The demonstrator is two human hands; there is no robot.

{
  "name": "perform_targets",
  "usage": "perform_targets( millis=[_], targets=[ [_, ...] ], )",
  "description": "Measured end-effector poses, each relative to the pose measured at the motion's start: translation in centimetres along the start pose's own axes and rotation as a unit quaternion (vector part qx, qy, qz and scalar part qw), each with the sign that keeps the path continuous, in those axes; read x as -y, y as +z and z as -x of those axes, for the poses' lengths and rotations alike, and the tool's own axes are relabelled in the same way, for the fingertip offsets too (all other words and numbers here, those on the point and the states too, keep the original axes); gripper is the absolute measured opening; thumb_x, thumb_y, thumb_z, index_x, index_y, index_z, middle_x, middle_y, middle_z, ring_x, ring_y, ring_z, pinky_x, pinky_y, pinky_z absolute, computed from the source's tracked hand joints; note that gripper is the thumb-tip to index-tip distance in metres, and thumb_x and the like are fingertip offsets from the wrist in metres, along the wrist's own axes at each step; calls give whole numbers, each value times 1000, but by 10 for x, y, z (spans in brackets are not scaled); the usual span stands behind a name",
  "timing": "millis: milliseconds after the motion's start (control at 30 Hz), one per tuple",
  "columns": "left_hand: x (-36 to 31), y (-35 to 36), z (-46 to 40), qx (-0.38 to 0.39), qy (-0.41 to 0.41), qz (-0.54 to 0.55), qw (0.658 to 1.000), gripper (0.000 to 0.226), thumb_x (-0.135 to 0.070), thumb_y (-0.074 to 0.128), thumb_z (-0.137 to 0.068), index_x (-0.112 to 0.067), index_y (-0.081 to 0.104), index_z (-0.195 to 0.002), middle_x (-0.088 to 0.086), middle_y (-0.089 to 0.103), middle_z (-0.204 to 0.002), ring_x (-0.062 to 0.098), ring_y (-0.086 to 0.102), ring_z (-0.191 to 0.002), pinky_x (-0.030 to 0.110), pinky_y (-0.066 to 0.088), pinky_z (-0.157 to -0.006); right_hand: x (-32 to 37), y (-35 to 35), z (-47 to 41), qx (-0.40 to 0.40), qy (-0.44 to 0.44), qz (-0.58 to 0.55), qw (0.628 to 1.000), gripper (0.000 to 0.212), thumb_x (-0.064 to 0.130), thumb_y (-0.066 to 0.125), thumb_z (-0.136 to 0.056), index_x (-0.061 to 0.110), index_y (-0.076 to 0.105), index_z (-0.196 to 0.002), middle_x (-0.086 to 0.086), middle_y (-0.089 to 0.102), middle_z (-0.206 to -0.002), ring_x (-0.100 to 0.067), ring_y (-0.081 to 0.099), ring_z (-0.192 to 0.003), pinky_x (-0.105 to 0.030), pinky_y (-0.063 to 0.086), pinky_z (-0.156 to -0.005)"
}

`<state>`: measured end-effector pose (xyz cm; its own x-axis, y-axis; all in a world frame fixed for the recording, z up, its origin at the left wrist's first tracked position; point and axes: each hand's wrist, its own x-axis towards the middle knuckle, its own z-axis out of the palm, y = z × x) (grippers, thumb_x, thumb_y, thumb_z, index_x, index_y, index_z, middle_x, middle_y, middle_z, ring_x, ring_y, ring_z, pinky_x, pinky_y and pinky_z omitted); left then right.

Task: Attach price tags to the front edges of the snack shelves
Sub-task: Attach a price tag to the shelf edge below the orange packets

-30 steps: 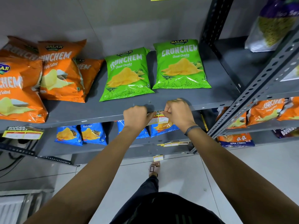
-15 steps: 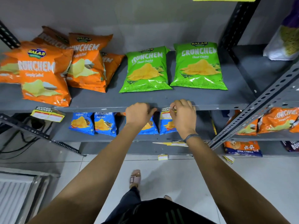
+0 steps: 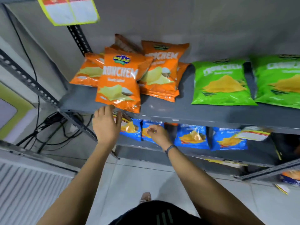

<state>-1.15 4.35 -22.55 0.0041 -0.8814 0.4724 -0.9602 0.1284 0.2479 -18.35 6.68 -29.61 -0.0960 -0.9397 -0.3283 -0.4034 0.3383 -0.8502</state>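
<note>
The front orange bag [image 3: 117,82] overhangs the shelf's front edge [image 3: 194,118] at the left, covering that stretch of lip, with the left hand [image 3: 106,125] spread just below it. Right of the bag the edge runs bare to the hanging price tag [image 3: 252,135]. A bare strip of shelf lies in front of the 2 green bags [image 3: 220,83]. Below, blue bags [image 3: 192,137] fill the gap between shelves behind the right hand [image 3: 158,133].
</note>
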Motion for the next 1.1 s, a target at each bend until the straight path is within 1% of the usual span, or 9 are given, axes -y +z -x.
perform_targets(
  millis=[67,167,233,333,467,600,700,933,1100],
  targets=[
    [31,2,-15,56,-15,-6,998,31,-34,57,-90,-9,58,-107,16,65,-101,38,56,-98,46,45,-72,23,31,-11,38,23,-51,998,21,20,55,-95,17,52,-75,-4,55,-76,-18,52,-80,-26,42,-66],
    [57,7,-35,149,16,19,988,33,-42,53,-90,-12,57,-104,12,67,-103,35,59,-98,46,49,-77,46,58,-20,52,76,-178,980,31,27,50,-98,11,48,-124,-12,56,-122,-26,55,-111,-42,47,-94],
    [62,11,-44,195,50,42,979,32,-41,53,-91,-12,58,-102,12,69,-100,34,61,-95,44,51,-76,54,66,-22,40,110,-237,964,41,31,48,-98,10,42,-133,-12,48,-139,-25,50,-118,-45,45,-94],
    [60,21,-52,256,75,58,962,30,-38,51,-94,-10,60,-100,17,69,-93,36,63,-88,38,49,-66,57,70,-27,23,135,-281,950,16,31,46,-99,18,52,-106,-9,53,-127,-26,49,-123,-33,42,-78],
    [56,30,-57,290,69,88,950,32,-32,46,-97,-5,55,-82,19,62,-77,38,61,-80,34,37,-57,54,73,-34,-39,104,-252,961,30,28,49,-98,20,52,-70,-11,56,-94,-23,56,-81,-32,42,-68],
    [66,31,-54,290,68,100,949,30,-32,48,-96,-6,59,-87,18,64,-76,36,60,-77,33,39,-57,48,69,-32,-121,9,-91,988,50,24,59,-93,20,39,-47,-16,51,-66,-22,46,-66,-34,34,-61],
    [82,31,-46,274,99,81,953,21,-30,54,-93,-13,66,-94,11,68,-83,32,63,-79,30,43,-58,47,67,-26,-134,-43,78,987,35,29,61,-91,14,58,-60,-14,65,-69,-24,55,-66,-36,39,-56],
    [95,40,-44,257,178,-95,945,37,-45,48,-93,-14,65,-81,9,70,-78,30,65,-72,25,36,-55,71,67,-24,-126,-107,431,887,19,11,49,-92,6,66,-85,-17,72,-90,-35,66,-83,-34,50,-64],
    [94,50,-51,258,196,-150,934,39,-44,46,-94,-14,68,-85,9,72,-81,31,67,-75,26,35,-56,79,68,-26,-111,-106,523,838,19,-5,55,-81,8,68,-83,-11,73,-87,-32,67,-81,-28,36,-59]
  ],
)
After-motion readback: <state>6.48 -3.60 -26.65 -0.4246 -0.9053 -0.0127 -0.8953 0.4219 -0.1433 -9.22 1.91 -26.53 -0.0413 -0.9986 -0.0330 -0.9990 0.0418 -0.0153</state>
